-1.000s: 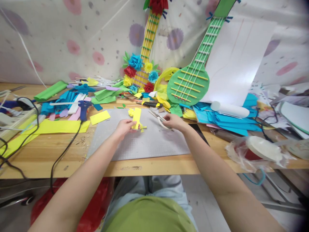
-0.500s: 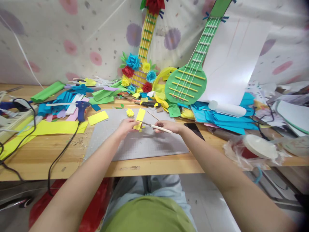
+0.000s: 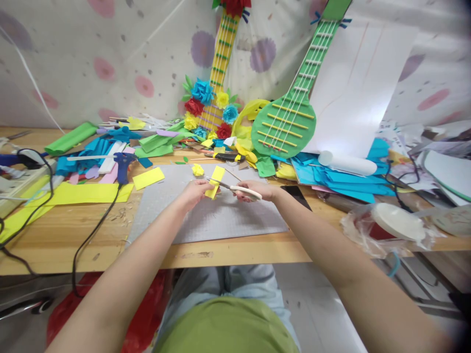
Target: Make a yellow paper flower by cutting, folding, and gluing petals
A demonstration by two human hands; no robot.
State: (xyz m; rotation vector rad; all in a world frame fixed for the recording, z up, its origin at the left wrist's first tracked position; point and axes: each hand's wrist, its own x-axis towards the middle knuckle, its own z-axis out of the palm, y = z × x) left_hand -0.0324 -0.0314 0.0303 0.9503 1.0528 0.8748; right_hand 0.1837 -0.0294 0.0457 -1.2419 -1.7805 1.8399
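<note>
My left hand (image 3: 196,192) pinches a yellow paper rectangle (image 3: 217,174), presumably steadying it for white-handled metal scissors (image 3: 243,189) my right hand (image 3: 262,188) grips.

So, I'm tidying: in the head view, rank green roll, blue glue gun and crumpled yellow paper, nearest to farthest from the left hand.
1. Crumpled yellow paper, just beyond the left hand.
2. Blue glue gun, left of the mat.
3. Green roll, farther left.

The head camera looks forward and down from behind the near edge of the desk (image 3: 239,254), fairly near the hands (image 3: 197,192), facing the backdrop (image 3: 121,54) beyond the far edge.
</note>
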